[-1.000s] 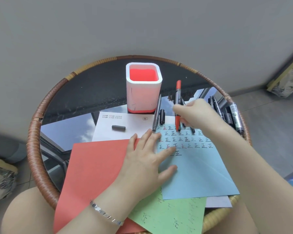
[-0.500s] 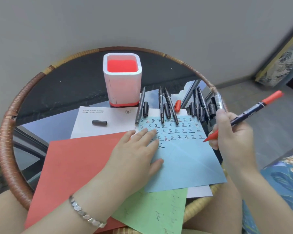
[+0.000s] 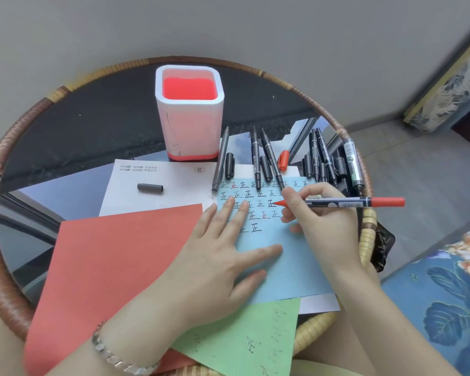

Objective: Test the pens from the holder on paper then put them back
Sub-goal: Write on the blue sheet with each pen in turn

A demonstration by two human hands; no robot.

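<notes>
While the right hand [image 3: 318, 218] pinches the red pen [image 3: 345, 202] with thumb and curled fingers, the pen's red tip sits at the blue paper [image 3: 296, 270], just beside a black mark. The left hand [image 3: 217, 256] lies flat with straight fingers and holds nothing, it only presses the paper down.

The step now looks like making a test mark. To do it well, I think the pen should make short, light strokes on bare paper, not on top of the black marks, so the red shows. The flat hand should stop the sheet from sliding.

The white and red holder [image 3: 189, 112] stands at the back, with the other pens [image 3: 257, 158] lying between it and the paper. The red cap [image 3: 282, 160] lies among them, and it likely needs to go on first.
</notes>
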